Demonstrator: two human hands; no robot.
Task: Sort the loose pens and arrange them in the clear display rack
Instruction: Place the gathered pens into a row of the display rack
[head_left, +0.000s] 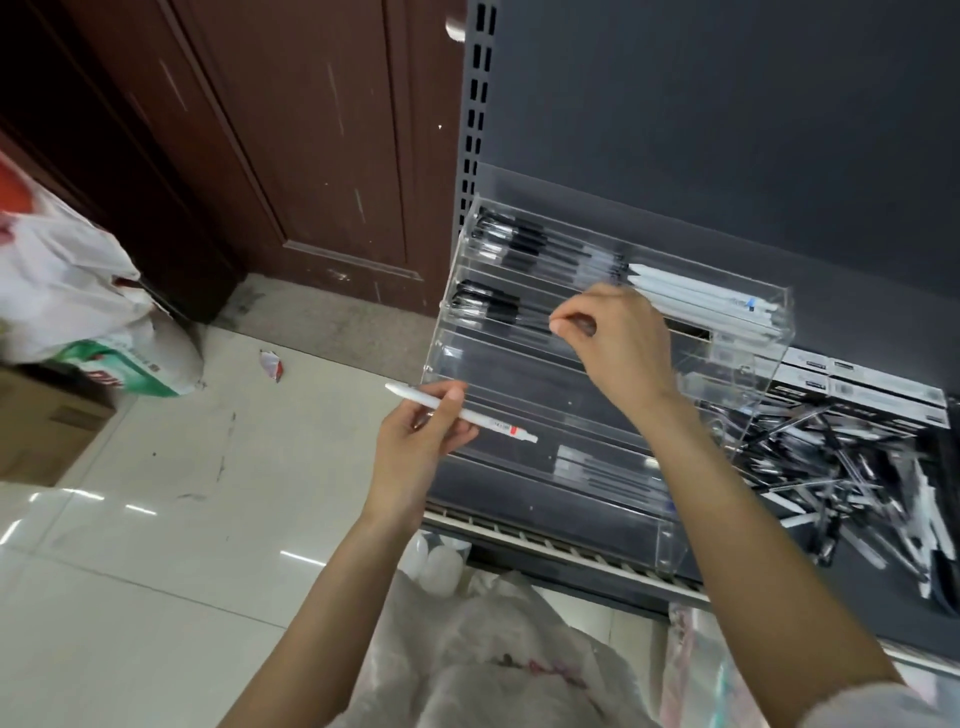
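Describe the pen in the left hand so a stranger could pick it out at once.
Start at the clear display rack on the dark shelf. In front of its lower left tiers, the left hand holds a white pen by its middle, tilted down to the right. Unlike the black and clear pens in the rack and the loose pile to the right, it is all white with a red mark near its lower end.

No text can be read. The white pen (462, 414) carries a printed label with a red patch, the boxes (862, 382) carry small labels, all too blurred.
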